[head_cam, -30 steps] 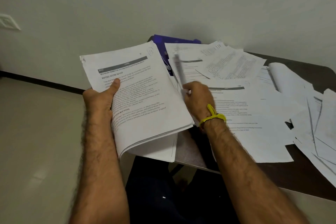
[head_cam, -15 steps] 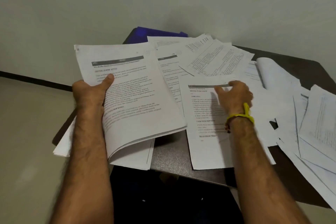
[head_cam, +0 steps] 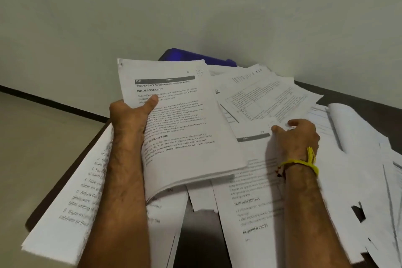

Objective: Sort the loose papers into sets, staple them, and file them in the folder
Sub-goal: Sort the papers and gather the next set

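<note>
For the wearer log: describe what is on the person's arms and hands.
Both forearms are bare, with no sleeves in view. The right wrist carries a yellow thread band tied in a knot with a short tassel end sticking up. The left hand and right hand show no rings, gloves or watch.

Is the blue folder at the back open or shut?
Cannot tell: only a corner of the blue folder shows behind the stack and loose papers.

Your stock: one thick white printed stack, raised and tilted, headed "INITIAL SCENE SETUP"; loose printed sheets overlapping across the dark table; blue folder behind, mostly covered.
</note>
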